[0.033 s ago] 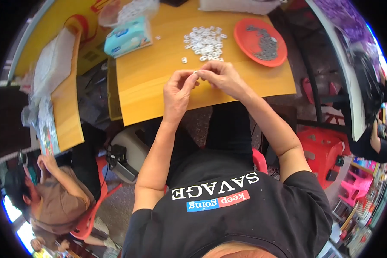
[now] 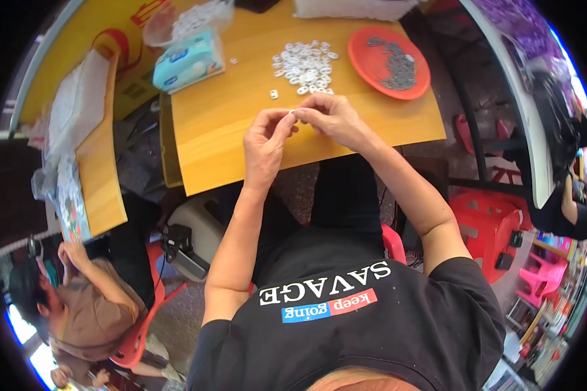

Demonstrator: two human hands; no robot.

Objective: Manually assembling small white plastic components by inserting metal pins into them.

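Observation:
Over the near part of the wooden table [image 2: 222, 140], my left hand [image 2: 265, 146] and my right hand [image 2: 332, 120] meet at the fingertips. Between their thumbs and forefingers they pinch a small white piece [image 2: 293, 112], mostly hidden by the fingers. Just beyond lies a loose pile of small white plastic pieces with holes [image 2: 304, 65], many of them oval. A single white piece [image 2: 274, 94] sits apart, left of the pile's near end. To the right, a red plate [image 2: 361, 68] holds many small grey metal-looking parts [image 2: 401, 68].
A teal tissue pack [image 2: 189, 60] and a clear bag of white pieces [image 2: 192, 19] stand at the table's far left. A white sack [image 2: 352, 8] lies at the far edge. Another person [image 2: 98, 293] sits at a side table on the left. A red stool [image 2: 482, 221] is at right.
The whole view has shifted slightly, so the table and its contents appear a little further left. My hands keep the same pinch on the small white piece.

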